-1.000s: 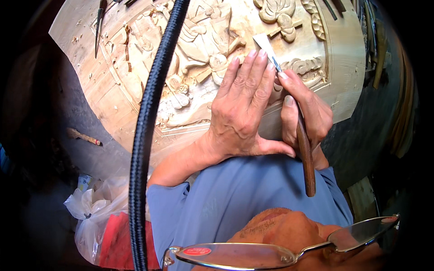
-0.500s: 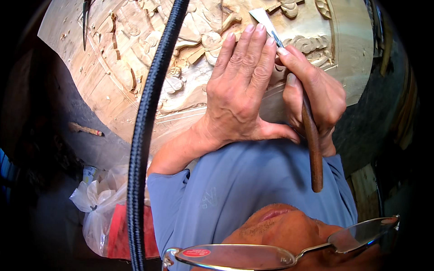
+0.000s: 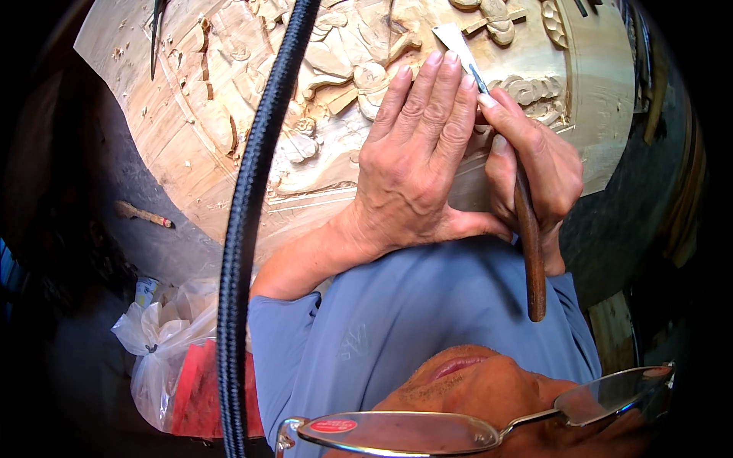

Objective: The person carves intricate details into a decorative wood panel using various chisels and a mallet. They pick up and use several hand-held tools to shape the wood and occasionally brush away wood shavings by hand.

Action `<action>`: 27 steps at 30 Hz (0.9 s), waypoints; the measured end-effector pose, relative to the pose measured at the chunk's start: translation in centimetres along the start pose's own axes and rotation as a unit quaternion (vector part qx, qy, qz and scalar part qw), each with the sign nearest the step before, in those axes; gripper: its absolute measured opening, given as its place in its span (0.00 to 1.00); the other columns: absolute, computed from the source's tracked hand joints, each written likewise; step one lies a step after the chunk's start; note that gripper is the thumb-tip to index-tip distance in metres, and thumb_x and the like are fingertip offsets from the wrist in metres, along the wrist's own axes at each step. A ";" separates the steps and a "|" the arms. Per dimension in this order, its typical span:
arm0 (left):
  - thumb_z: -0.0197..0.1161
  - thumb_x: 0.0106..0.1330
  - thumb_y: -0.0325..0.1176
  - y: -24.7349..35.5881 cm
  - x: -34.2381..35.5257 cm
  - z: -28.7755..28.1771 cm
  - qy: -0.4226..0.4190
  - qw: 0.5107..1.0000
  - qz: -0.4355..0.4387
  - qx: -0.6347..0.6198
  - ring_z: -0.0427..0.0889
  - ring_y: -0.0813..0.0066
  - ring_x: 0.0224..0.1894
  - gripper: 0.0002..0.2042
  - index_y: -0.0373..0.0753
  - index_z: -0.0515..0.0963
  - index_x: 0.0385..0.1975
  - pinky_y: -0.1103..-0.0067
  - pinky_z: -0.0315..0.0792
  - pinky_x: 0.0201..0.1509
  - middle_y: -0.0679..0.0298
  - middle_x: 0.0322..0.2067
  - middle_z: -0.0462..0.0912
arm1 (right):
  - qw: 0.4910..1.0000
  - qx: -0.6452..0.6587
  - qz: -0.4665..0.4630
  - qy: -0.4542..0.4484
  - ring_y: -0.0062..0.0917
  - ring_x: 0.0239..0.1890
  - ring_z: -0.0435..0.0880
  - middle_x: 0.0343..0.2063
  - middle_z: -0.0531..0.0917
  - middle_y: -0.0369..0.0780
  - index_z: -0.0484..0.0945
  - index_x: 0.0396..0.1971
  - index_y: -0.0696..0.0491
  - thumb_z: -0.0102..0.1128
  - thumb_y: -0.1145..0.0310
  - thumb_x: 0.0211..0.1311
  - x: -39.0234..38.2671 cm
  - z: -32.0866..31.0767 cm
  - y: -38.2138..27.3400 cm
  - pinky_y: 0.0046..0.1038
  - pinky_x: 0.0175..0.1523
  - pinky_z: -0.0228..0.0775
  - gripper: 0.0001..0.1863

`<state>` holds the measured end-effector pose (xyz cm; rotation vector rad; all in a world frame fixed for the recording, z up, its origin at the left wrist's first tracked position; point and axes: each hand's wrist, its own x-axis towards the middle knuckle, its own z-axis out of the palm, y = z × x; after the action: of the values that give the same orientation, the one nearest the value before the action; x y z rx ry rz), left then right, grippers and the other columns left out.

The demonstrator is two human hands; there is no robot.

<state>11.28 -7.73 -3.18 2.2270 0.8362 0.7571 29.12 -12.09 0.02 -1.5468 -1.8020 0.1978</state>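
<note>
A carved pale wooden relief panel (image 3: 175,137) fills the upper view, with figures and scrollwork cut into it. My right hand (image 3: 538,172) is closed on a chisel, whose dark wooden handle (image 3: 532,267) points toward my body and whose broad, bright blade (image 3: 450,40) lies on the carving at upper centre. My left hand (image 3: 416,160) lies over the panel beside it, fingers stretched out and thumb spread, its fingertips at the blade's left side. The carving beneath both hands is hidden.
A black braided cord (image 3: 248,206) crosses the view vertically. A slim dark tool (image 3: 156,38) lies at the panel's upper left. A short wooden stick (image 3: 143,215) lies on grey ground, above a clear plastic bag (image 3: 156,355) and a red object (image 3: 200,393). Long tools (image 3: 649,84) stand at right.
Compared with a second ago, both hands and the chisel sit higher and slightly right in view, with the panel also shifted. Since half a second ago they have dropped slightly. The grips look the same.
</note>
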 end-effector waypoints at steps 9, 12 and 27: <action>0.71 0.51 0.81 0.0 0.0 0.0 -0.016 1.000 0.002 0.018 0.70 0.36 0.79 0.67 0.20 0.68 0.74 0.47 0.56 0.85 0.31 0.74 0.70 | 1.000 0.008 -0.004 0.010 0.39 0.34 0.95 0.40 0.93 0.53 0.89 0.47 0.63 0.68 0.87 0.51 -0.1 0.3 0.3 0.34 0.38 0.86 0.20; 0.70 0.52 0.82 -0.1 0.1 -0.1 -0.020 1.000 -0.001 0.024 0.70 0.34 0.78 0.67 0.19 0.68 0.74 0.47 0.56 0.85 0.30 0.74 0.70 | 1.000 0.005 0.003 0.013 0.37 0.31 0.94 0.40 0.93 0.53 0.89 0.47 0.62 0.69 0.86 0.52 0.0 0.9 0.5 0.33 0.36 0.84 0.19; 0.59 0.59 0.84 0.1 -0.1 -0.6 -0.020 0.999 0.020 0.017 0.70 0.32 0.78 0.64 0.21 0.68 0.74 0.45 0.60 0.82 0.29 0.74 0.70 | 0.993 0.084 0.076 0.043 0.35 0.32 0.94 0.34 0.92 0.47 0.87 0.52 0.64 0.70 0.83 0.59 -2.0 0.1 0.5 0.31 0.39 0.85 0.19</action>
<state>10.85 -7.68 -2.80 2.2877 0.7931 0.7204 29.47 -13.76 -1.22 -1.5479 -1.5609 0.3407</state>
